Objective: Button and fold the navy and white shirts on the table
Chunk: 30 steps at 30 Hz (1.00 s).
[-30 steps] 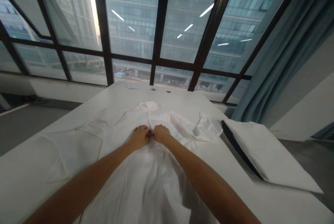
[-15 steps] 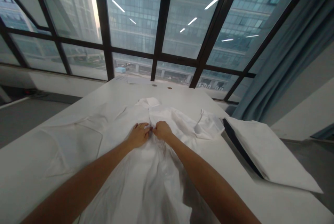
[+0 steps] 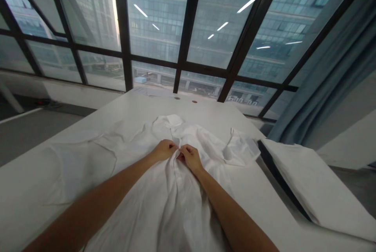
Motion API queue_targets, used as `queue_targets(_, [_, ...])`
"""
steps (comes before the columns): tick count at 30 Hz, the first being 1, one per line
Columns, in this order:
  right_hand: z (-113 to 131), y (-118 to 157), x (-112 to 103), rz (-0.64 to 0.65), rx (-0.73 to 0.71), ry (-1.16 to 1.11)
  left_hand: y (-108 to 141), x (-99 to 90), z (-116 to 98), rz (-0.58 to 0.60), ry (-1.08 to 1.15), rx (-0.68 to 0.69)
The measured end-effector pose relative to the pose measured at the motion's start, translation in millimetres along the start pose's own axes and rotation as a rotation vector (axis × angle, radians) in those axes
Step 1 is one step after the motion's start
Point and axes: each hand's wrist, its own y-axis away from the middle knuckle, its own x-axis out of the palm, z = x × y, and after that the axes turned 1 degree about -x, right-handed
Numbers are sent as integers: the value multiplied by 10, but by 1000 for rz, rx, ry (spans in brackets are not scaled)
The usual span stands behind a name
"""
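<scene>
A white shirt lies spread over the table, its collar toward the window and its sleeves out to both sides. My left hand pinches the cloth at the front opening, below the collar. Right beside it, my right hand grips the same strip of fabric, with fingertips nearly touching those of the left. Folds run from the pinched spot down toward me. Any button between the fingers is too small to make out.
On the right of the white table lies a white folded item with a dark edge. Two round table inserts and some papers are near the far edge. Windows stand behind, with a blue-grey curtain at the right.
Both hands have drawn the pinched cloth up a little, and the folds below it run straighter. My left fingers are more curled. The view has shifted slightly to the left.
</scene>
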Motion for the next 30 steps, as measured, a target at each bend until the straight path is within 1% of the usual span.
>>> queue_targets(2, [-14, -16, 4, 24, 39, -37, -3, 81, 66, -41, 76, 34])
queue_targets(4, [-29, -33, 14, 37, 76, -48, 13, 152, 118, -90, 99, 54])
queue_targets(7, [-32, -47, 24, 2, 88, 41, 48, 205, 156, -136, 95, 68])
queue_targets(9, [-9, -45, 17, -11, 65, 162, 71, 204, 161, -149, 94, 81])
queue_targets(12, [71, -17, -8, 25, 45, 328, 100, 177, 153, -152, 58, 106])
queue_targets(14, [144, 18, -21, 50, 27, 406, 114, 159, 139, -143, 11, 104])
queue_targets(17, [242, 68, -28, 52, -48, 533, 128, 147, 110, -123, -51, 92])
queue_targets(19, [277, 82, -36, 59, -92, 622, 136, 145, 91, -121, -77, 93])
queue_targets(21, [277, 72, -56, 84, -112, 663, 144, 143, 76, -126, -86, 88])
queue_targets(23, [246, 42, -83, 121, -100, 614, 150, 141, 66, -131, -76, 83])
queue_targets(27, [127, -31, -109, 212, -14, 347, 153, 151, 63, -157, 12, 138])
queue_targets(29, [75, -53, -102, 206, -13, 302, 156, 160, 75, -183, 84, 178])
queue_targets(30, [62, -58, -102, 189, -26, 324, 159, 157, 87, -194, 119, 192])
